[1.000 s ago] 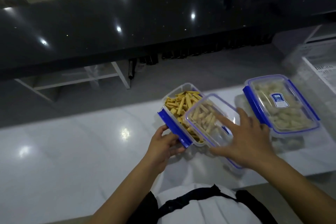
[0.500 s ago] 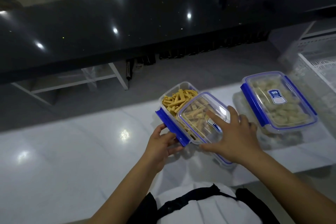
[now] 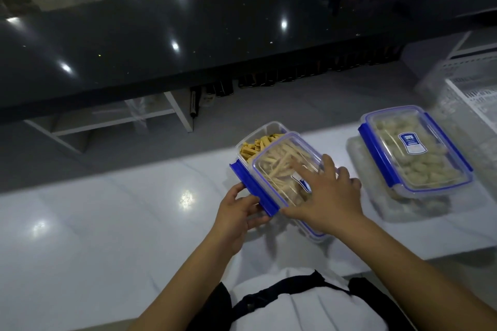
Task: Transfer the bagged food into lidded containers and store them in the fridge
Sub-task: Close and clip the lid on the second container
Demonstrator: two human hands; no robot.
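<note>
on the white worktop (image 3: pixel 107 223), the left hand (image 3: pixel 236 212) pinches the blue clip (image 3: pixel 254 187) of the fries container (image 3: pixel 258 142). the right hand (image 3: pixel 328 196) lies flat, fingers straight, pressing the clear lid (image 3: pixel 279 164) partly over it. the second container (image 3: pixel 414 148) sits lidded to the right.

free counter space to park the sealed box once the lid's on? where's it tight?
Widest bare patch: white counter left of the left hand, running to the frame's left edge. A narrower strip lies between the fries container and the closed container. Crowded on the right: the closed container sits on clear plastic, white basket behind.
</note>
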